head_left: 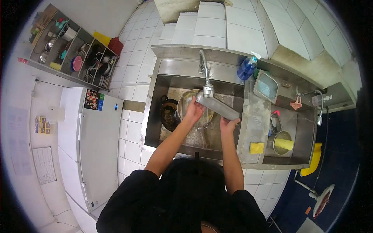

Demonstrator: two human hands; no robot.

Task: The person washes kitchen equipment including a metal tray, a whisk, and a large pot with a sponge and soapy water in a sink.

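Observation:
Both my hands hold a long, narrow grey metal pan (pixel 219 108), tilted on its side over the left sink basin (pixel 157 136). My left hand (pixel 195 111) is closed on its left end, just below the faucet's spray head (pixel 208 91). At the pan's right end, my right hand (pixel 229 125) grips the lower corner. Whether water is running I cannot tell. Beneath the hands lies a large round metal vessel (pixel 186 98), partly hidden by the pan and my left forearm. A dark wok (pixel 168 118) rests in the basin to its left.
On the counter stand a blue pump bottle (pixel 245 69) and a steel container (pixel 265 86); a yellow sponge (pixel 256 148) lies nearer me. The right basin holds a round pot (pixel 278 147) with something yellow in it. A second faucet (pixel 319 116) hangs there. A white fridge (pixel 99 151) stands left.

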